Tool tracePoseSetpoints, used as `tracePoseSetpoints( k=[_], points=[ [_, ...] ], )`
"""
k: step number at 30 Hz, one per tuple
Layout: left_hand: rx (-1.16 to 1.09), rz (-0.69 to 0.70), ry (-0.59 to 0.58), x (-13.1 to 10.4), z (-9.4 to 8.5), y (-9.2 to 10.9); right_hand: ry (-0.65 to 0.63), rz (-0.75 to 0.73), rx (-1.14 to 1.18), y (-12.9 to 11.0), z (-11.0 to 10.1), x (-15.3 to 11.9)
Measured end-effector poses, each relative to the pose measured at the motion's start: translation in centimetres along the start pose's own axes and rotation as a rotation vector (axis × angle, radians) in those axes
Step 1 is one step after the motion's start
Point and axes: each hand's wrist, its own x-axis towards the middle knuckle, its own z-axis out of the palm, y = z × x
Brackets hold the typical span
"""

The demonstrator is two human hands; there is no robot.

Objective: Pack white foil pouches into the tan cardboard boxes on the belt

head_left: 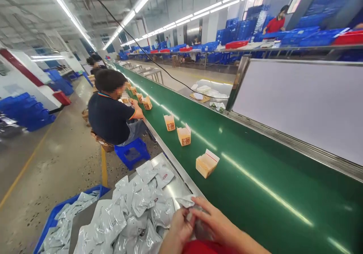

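Observation:
My right hand [211,217] reaches over the front edge of the metal side table, its fingers closed on a silvery-white pouch [185,200]. Just beside it, my left hand [180,225] is closed too, with its fingertips at the lower part of that pouch; the exact grip is partly hidden. A heap of similar sealed pouches [138,201] with small dark print lies left of my hands. On the green conveyor belt [249,201], an open orange-and-white carton [207,164] stands nearest to me, its flap raised.
Farther along the belt stand more open cartons [184,134]. A blue crate [47,223] of pouches sits at lower left. A co-worker in a dark shirt [109,117] sits on a blue stool [132,153] by the belt. A pale panel [300,102] rises beyond the belt's far rail.

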Motion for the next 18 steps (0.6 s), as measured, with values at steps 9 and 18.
tracePoseSetpoints(
  k=[9, 18],
  points=[
    [0.723, -0.041, -0.313, -2.2, 0.3, 1.1, 0.558, 0.348, 0.028, 0.0, -7.6, -0.9],
    [1.172, 0.893, -0.212, 7.3, 7.2, -1.4, 0.522, 0.405, -0.640, 4.2, -9.9, -0.6]
  ],
)
